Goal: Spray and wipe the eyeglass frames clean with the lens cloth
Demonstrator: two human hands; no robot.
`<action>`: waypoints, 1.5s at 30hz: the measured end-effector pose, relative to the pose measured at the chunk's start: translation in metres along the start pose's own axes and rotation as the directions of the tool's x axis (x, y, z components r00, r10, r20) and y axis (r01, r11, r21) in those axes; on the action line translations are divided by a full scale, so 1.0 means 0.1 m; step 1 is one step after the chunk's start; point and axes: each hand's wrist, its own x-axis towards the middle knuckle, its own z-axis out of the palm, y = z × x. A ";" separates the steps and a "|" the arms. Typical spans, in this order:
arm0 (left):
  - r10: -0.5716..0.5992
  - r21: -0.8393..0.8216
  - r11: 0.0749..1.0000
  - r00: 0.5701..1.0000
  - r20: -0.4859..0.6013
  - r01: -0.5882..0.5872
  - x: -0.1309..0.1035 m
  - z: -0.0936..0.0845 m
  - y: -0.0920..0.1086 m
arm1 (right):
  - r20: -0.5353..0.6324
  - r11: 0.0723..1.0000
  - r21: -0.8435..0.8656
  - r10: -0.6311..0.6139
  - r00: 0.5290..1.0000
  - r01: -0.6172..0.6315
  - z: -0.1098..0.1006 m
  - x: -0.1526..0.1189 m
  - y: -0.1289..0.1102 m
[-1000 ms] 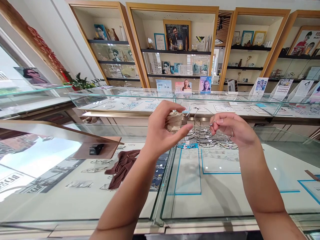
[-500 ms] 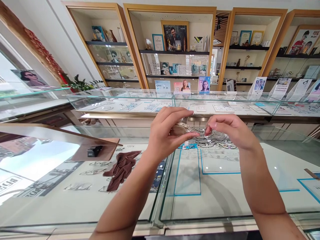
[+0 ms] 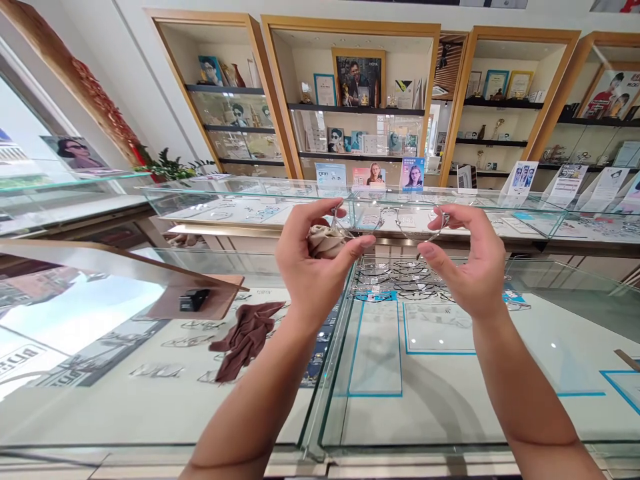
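Observation:
A pair of thin-rimmed eyeglasses (image 3: 390,212) is held up in front of me above the glass counter, its lenses clear. My left hand (image 3: 313,270) grips one side of the frame between thumb and fingers. A crumpled beige cloth (image 3: 326,242) is tucked in the same palm. On the other side, my right hand (image 3: 475,270) has its fingers at the rim end of the eyeglasses, the thumb just below. The temples are hard to make out. Below the hands, several eyeglass frames (image 3: 415,288) sit in rows in the display case.
A brown cloth (image 3: 246,339) lies crumpled on the left glass counter, beside a tilted mirror (image 3: 75,313) with a wooden ledge carrying a small black box (image 3: 193,300). Another glass showcase (image 3: 250,223) with standing cards crosses behind. Wooden shelves (image 3: 260,87) line the wall.
Both hands have risen slightly and moved apart. The eyeglasses now show spread between them, and more of the beige cloth is visible. The view has shifted slightly.

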 end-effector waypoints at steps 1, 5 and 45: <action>-0.030 -0.019 0.999 1.000 0.007 0.030 -0.01 0.00 0.01 | -0.013 1.000 -0.002 0.002 1.000 -0.002 0.01 0.00 -0.01; -0.090 -0.031 0.995 0.995 0.051 0.092 -0.01 0.00 0.02 | -0.043 1.000 -0.013 0.012 0.999 -0.013 0.02 -0.01 -0.02; -0.100 0.108 0.989 0.995 0.005 0.098 -0.07 0.07 -0.03 | -0.179 0.954 -0.287 -0.146 0.973 0.090 0.10 -0.05 -0.04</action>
